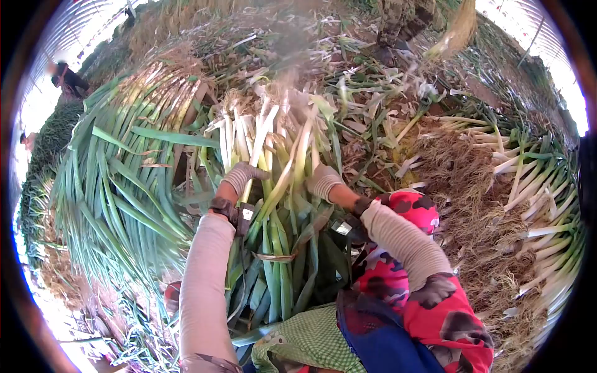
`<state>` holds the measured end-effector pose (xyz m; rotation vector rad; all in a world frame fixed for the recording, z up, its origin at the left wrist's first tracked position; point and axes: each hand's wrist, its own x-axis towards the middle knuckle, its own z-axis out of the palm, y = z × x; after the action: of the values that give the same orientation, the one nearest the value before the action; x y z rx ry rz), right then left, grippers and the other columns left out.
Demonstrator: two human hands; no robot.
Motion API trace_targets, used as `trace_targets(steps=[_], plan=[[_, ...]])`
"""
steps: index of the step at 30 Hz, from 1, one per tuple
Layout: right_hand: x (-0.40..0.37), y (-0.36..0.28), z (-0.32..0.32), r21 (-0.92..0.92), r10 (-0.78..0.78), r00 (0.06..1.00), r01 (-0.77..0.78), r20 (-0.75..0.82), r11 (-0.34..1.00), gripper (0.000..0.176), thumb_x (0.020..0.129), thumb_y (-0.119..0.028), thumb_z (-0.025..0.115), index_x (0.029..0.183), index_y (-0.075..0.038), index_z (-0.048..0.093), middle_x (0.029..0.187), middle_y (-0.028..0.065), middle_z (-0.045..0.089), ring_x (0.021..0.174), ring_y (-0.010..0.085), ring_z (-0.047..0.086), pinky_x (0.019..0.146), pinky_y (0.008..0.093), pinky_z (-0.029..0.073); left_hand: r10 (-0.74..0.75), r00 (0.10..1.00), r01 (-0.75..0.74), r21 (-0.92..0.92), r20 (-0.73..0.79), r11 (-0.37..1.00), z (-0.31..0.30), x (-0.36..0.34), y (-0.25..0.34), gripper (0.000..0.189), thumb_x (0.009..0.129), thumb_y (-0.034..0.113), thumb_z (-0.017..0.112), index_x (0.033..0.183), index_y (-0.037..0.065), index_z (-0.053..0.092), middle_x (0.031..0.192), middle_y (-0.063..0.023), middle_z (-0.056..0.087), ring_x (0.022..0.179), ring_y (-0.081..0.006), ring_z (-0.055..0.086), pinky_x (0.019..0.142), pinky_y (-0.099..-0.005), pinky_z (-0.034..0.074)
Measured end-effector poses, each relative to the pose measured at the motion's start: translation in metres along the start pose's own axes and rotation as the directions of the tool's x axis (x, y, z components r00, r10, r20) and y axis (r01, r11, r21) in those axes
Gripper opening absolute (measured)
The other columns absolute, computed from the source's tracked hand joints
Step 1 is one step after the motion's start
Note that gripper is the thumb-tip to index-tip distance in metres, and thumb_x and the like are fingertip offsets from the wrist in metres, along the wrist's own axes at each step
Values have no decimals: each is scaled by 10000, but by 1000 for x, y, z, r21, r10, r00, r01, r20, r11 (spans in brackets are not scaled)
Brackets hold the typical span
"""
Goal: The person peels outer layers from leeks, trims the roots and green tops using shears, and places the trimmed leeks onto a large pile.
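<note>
A bundle of long green onions [283, 205] lies in front of me, white stalks pointing away and green leaves toward my lap. My left hand [241, 176], in a grey knit glove, grips the left side of the bundle's white stalks. My right hand [324, 180], also gloved, presses on the right side of the same bundle. A band [273, 256] appears to circle the green part near my body. Both forearms wear pale sleeves with a small device strapped at each wrist.
A large stack of green onions [118, 174] lies to the left. More onions with roots [535, 205] lie to the right on dry trimmings. Loose leaves and peelings cover the ground ahead. A person [68, 79] stands far left, another person's legs [398, 25] at top.
</note>
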<state>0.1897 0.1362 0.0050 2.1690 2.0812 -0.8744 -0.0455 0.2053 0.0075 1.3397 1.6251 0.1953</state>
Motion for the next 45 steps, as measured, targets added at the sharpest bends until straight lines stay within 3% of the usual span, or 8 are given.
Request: trace_targets(steps=[5, 9, 16, 23, 29, 32, 34, 45], plan=[[1, 19, 19, 491, 95, 973, 20, -208, 871, 555, 627, -346, 745, 971, 63, 594, 889, 223, 645, 792, 303, 645, 711, 364, 513, 141, 984, -123, -161, 104, 979, -9, -40, 4, 294, 649, 158, 710, 866, -23, 627, 835, -134, 651, 683, -220, 607, 655, -317, 484], [-47, -6, -6, 980, -88, 986, 151, -140, 129, 454, 662, -188, 733, 1010, 62, 580, 850, 145, 640, 733, 208, 613, 662, 320, 500, 130, 991, -101, -476, 28, 873, -39, -121, 19, 382, 672, 105, 690, 1019, 3, 568, 823, -108, 658, 590, -170, 622, 495, -236, 463], [-113, -46, 19, 966, -181, 964, 219, -193, 137, 410, 709, -111, 702, 1051, 37, 530, 840, 85, 618, 689, 151, 578, 590, 276, 492, 223, 975, -188, -507, 9, 841, -30, -161, 8, 395, 657, 146, 754, 971, -2, 564, 808, -118, 656, 578, -241, 648, 466, -305, 457], [-157, -48, 16, 977, -133, 974, 166, -184, -132, 387, 734, -57, 654, 1062, 26, 467, 792, 96, 585, 662, 146, 575, 542, 266, 478, 133, 967, -127, 42, -219, 991, 3, -99, 10, 417, 630, 62, 755, 987, -49, 570, 791, -165, 653, 619, -252, 645, 557, -344, 526], [-161, -34, 35, 990, -136, 982, 134, -129, 32, 366, 773, -84, 666, 1052, 18, 453, 849, 81, 580, 672, 144, 588, 563, 261, 484, 163, 944, 45, 602, -287, 797, 52, -79, 64, 407, 646, 229, 722, 996, 46, 624, 1005, -195, 629, 884, -313, 629, 816, -353, 509], [-168, -30, 22, 983, -161, 970, 179, -183, -41, 413, 771, -29, 645, 1108, 11, 410, 835, 82, 567, 661, 152, 581, 577, 267, 489, 176, 966, -257, 742, 187, 619, 27, -101, 81, 353, 641, 193, 712, 947, 37, 629, 965, -178, 639, 845, -287, 628, 772, -341, 516], [-187, -36, -7, 948, -170, 933, 310, -317, -67, 386, 769, -16, 641, 1081, 5, 414, 831, 83, 565, 665, 150, 579, 594, 271, 493, 28, 996, -1, -300, 86, 954, 7, -108, 46, 447, 579, 104, 721, 971, -40, 563, 868, -168, 614, 751, -276, 626, 691, -358, 538], [-195, -126, -11, 883, -458, 760, 442, -462, -156, 496, 763, -56, 678, 1134, 22, 358, 863, 125, 590, 751, 198, 628, 676, 302, 562, 360, 884, -463, -455, -297, 761, -120, -306, 9, 285, 609, 103, 723, 840, -27, 615, 675, -121, 625, 595, -248, 632, 563, -337, 525]])
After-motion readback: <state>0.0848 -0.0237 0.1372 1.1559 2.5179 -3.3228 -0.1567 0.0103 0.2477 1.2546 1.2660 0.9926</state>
